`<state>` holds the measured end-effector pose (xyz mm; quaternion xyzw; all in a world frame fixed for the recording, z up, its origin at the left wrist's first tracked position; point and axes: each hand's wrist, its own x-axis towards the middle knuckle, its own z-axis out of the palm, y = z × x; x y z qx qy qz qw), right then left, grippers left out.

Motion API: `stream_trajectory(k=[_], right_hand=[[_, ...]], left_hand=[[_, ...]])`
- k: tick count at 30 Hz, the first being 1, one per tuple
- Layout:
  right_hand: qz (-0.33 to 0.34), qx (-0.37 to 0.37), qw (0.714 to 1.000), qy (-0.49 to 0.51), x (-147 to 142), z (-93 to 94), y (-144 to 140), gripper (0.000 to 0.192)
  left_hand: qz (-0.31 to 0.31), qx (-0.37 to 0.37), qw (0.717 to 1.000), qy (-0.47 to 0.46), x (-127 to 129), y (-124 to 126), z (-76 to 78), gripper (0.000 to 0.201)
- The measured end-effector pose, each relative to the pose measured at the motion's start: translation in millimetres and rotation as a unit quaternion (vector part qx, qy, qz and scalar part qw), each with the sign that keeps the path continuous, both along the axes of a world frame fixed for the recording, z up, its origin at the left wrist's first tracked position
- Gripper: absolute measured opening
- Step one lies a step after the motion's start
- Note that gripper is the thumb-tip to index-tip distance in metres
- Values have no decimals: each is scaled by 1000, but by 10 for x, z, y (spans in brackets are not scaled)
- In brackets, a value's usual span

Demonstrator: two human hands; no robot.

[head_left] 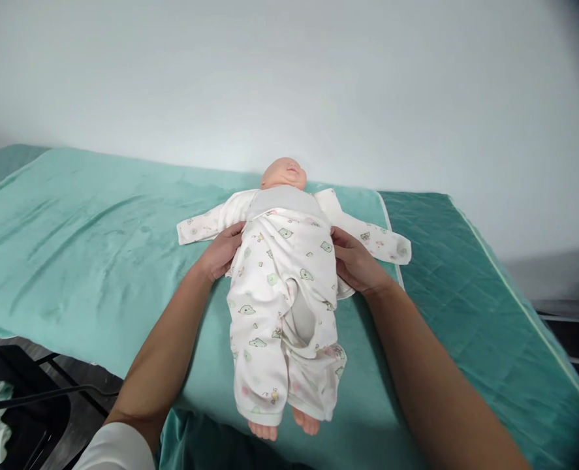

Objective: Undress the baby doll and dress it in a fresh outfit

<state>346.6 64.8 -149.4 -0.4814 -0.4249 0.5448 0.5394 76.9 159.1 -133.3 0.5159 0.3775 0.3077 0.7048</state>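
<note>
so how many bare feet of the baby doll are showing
2: the left-hand bare doll foot and the right-hand bare doll foot both poke out of the white printed romper legs near the table's front edge.

Under your left hand (pixel 223 251) and right hand (pixel 355 264) the romper (pixel 282 287) is soft matt cotton-like cloth, creased, printed with small pale figures. At twelve o'clock from it, the doll (pixel 284 173) shows smooth, faintly shiny plastic or vinyl on its head, and the same on the bare feet at six o'clock. The blanket (pixel 88 222) beneath is teal plush with a velvety sheen. At three o'clock the mattress cover (pixel 470 294) looks quilted and matt. The wall (pixel 289 78) is smooth and flat-painted.
</note>
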Motion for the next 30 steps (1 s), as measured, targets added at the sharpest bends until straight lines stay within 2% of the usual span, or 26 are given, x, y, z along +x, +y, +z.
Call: stream_trajectory(k=[4,6,8,13,18,21,24,28,30], right_hand=[[-15,-25,999,32,94,15,-69,35],[-49,-41,998,21,106,0,-90,38],[-52,-35,998,-9,94,-20,-99,41],[2,7,996,-87,93,15,-99,37],[111,-14,985,-132,181,107,-106,36],[135,-14,981,-138,198,115,-103,32],[87,-21,980,-176,182,97,-80,27],[-38,-42,968,-244,116,62,-31,35],[-85,-37,961,-262,79,38,-12,33]], left_hand=[[-6,37,999,32,2,-16,29,39],[-1,56,997,55,6,-7,16,39],[2,67,996,66,10,1,6,40],[-12,55,997,55,14,-21,69,43],[-31,-2,999,19,7,-30,101,43],[-21,-26,999,-2,-5,-6,60,44],[-22,-20,1000,-12,-7,8,27,47],[-16,-1,999,-27,14,-4,27,52],[-22,1,999,-31,18,-5,28,55]])
